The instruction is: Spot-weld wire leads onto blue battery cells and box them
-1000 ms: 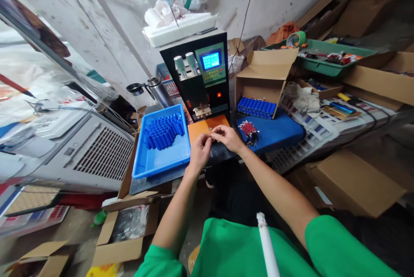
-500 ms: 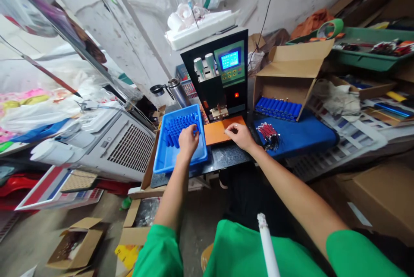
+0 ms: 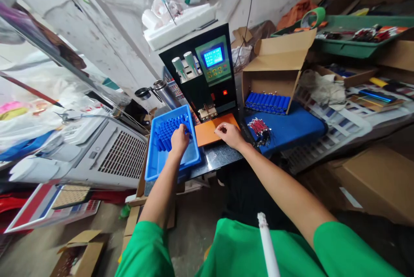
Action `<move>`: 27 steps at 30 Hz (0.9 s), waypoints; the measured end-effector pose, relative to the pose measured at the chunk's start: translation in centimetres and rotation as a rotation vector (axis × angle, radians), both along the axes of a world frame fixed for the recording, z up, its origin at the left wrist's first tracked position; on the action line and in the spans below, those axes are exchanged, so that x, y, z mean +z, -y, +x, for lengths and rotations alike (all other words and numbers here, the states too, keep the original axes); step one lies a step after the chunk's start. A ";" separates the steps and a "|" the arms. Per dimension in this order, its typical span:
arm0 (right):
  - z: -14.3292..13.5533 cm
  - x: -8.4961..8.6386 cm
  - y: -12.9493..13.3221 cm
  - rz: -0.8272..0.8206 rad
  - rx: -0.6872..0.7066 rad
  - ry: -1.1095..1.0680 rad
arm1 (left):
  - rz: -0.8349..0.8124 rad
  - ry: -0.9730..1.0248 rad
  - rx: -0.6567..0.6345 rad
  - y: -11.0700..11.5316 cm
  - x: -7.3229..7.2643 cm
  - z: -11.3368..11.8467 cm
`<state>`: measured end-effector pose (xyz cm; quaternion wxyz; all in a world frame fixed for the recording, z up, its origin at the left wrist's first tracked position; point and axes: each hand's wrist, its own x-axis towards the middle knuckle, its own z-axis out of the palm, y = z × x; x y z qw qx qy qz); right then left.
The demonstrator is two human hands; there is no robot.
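Note:
My left hand [image 3: 180, 140] is over the right part of a blue tray [image 3: 156, 165] that holds rows of blue cylinders [image 3: 165, 133]. Its fingers are closed, and whatever they grip is hidden. Over an orange board [image 3: 207, 133], my right hand [image 3: 228, 133] makes a pinch with thumb and forefinger; anything between them is too small to name. Behind the board rises a black machine [image 3: 207, 74] with a lit screen [image 3: 213, 55] and a small metal head [image 3: 207, 112] low on its front.
An open cardboard box [image 3: 274, 59] of blue cylinders stands on the right, behind a bundle of red and black wires [image 3: 259, 130] on a blue surface [image 3: 299, 128]. A metal flask [image 3: 165, 94] stands behind the tray. A white stick [image 3: 268, 244] juts up at the bottom.
The view has shifted, so the bench items appear further left. My left hand's fingers look more closed over the tray, while my right hand keeps its pinch over the board.

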<state>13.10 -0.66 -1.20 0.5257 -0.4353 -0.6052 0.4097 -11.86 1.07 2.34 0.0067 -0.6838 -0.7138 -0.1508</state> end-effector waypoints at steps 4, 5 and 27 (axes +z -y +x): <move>-0.2 0.0 -0.1 -0.033 -0.031 -0.085 | 0.186 0.364 0.027 1.5 0.3 0.4; -0.2 0.1 -0.2 -0.040 -0.039 -0.115 | 0.255 0.443 0.052 1.8 0.6 0.8; 1.3 1.0 -2.2 -0.240 -0.058 -0.488 | 0.159 0.956 -0.203 1.0 -0.9 12.2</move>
